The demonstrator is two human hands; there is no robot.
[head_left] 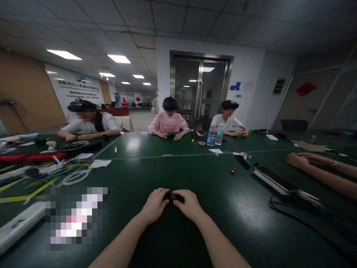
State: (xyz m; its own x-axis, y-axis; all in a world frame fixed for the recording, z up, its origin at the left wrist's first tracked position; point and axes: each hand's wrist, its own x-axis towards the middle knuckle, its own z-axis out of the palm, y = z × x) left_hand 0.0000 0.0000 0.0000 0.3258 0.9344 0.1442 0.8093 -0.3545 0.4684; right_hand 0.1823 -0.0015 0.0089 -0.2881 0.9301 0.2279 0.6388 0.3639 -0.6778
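Note:
A small black object (171, 196) lies between my two hands, low over the dark green table (145, 175); its kind is too dark to make out. My left hand (154, 204) has its fingers curled round the object's left side. From the other side, my right hand (189, 203) grips it with thumb and fingers. Both forearms reach in from the bottom edge of the head view. Part of the object is hidden beneath my fingers.
Tangled cables (75, 177) and a white power strip (21, 225) are on the left. Two water bottles (219, 134) stand towards the back. A phone (275, 178) rests on a white box at right. Several people sit round the table; another person's hands (299, 160) lie at right.

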